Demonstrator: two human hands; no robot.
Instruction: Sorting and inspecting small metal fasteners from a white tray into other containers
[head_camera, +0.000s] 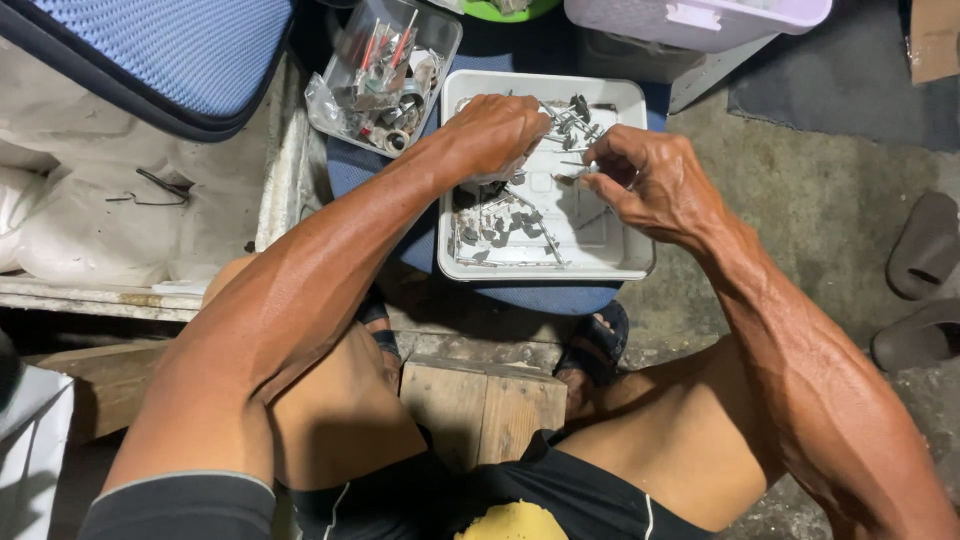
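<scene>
The person's sorting small metal parts (520, 225) in the white tray (545, 270), left hand (495, 130) curled over some, right hand (645, 180) pinching one, needing fine fingertip care.

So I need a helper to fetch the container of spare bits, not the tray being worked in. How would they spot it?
Start at the white square tray under both hands. The clear plastic container sits up and left of it, beside the blue cushion. It alone is see-through, holding red-handled tools.
</scene>
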